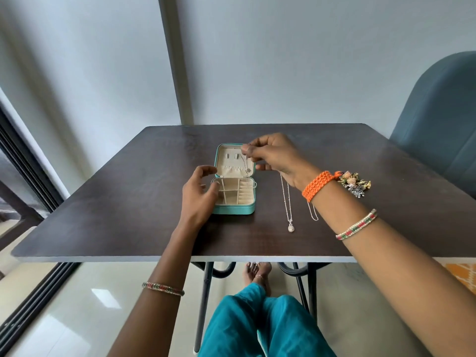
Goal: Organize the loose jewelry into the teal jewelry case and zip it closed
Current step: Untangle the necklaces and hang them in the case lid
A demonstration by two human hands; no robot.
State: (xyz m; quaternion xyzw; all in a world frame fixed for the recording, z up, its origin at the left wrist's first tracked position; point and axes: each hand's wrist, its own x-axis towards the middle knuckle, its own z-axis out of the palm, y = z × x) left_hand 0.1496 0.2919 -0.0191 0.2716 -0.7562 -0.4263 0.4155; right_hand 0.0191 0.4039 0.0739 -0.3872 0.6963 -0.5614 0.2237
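- Fingers of the left hand [199, 190] curl loosely — gripping nothing — with the tips at the left rim of the open teal zip jewelry case [234, 208] on the dark wooden table [128, 215].
- Right of those fingers lie a silver pendant necklace [289, 222] and a thin silver chain [313, 215].
- Farther off, right hand [277, 157] fingertips pinch a fine silver necklace [246, 164] hanging against the lid's cream lining.

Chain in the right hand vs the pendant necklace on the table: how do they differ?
The chain hangs from the right hand against the case lid; the pendant necklace lies flat on the table beside the case. The chain looks folded short; the pendant necklace is stretched long. Both are thin, silver, with a small pendant.
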